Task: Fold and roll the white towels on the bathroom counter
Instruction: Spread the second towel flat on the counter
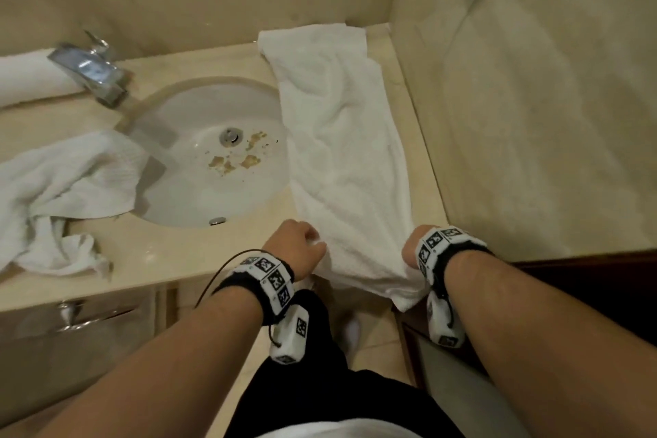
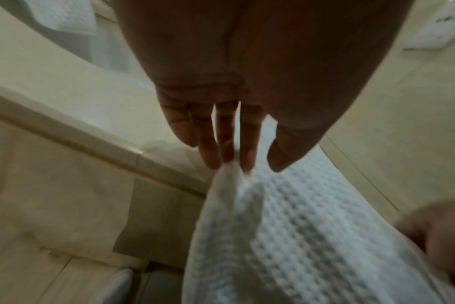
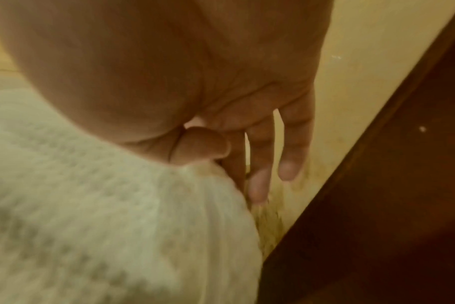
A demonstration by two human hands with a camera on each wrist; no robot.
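Note:
A long white towel (image 1: 341, 139) lies folded lengthwise on the beige counter (image 1: 227, 245), running from the back wall to the front edge, right of the sink. Its near end hangs over the edge. My left hand (image 1: 302, 245) pinches the near left corner; in the left wrist view the fingertips (image 2: 229, 158) hold the waffle-textured towel (image 2: 286, 236). My right hand (image 1: 412, 252) pinches the near right corner, thumb (image 3: 203, 144) pressed on the towel (image 3: 104, 205).
The white sink (image 1: 213, 153) with brown stains lies left of the towel, the chrome faucet (image 1: 92, 71) behind it. A crumpled white towel (image 1: 60, 188) lies at the left, a rolled one (image 1: 28, 78) at the far left. A wall (image 1: 533, 117) borders the counter's right side.

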